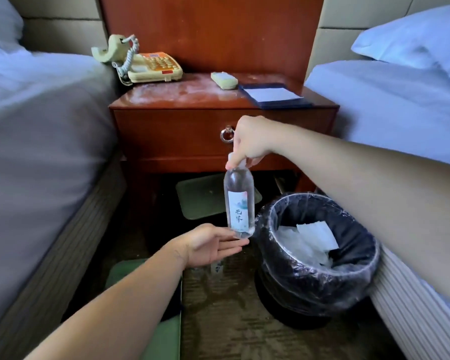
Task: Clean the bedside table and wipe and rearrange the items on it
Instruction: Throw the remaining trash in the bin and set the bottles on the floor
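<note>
At the far left lies a bed with a pale grey sheet [37, 131]. Beside it stands the reddish-brown wooden bedside table [166, 136], its glossy top smeared with whitish dust. At the top's left rear sits a cream telephone with an orange keypad [155, 67], its handset off the cradle and propped up at the left end. Lower down, the left hand [213, 245] is spread open, palm up with straight fingers, its fingertips reaching the base of a clear plastic water bottle with a pale label [239, 203]. The bottle hangs upright in the air in front of the table's drawer, below the tabletop and just left of the bin. The right hand [247, 144] pinches its neck from above with curled fingers. On the tabletop a cream remote control [224, 79] lies near the middle, and a dark blue folder holding white paper [274, 96] lies at the right front corner. On the floor stands a round black waste bin lined with a clear plastic bag [317, 289], white paper scraps inside. It touches a white-sheeted bed [390, 107] at the far right.
</note>
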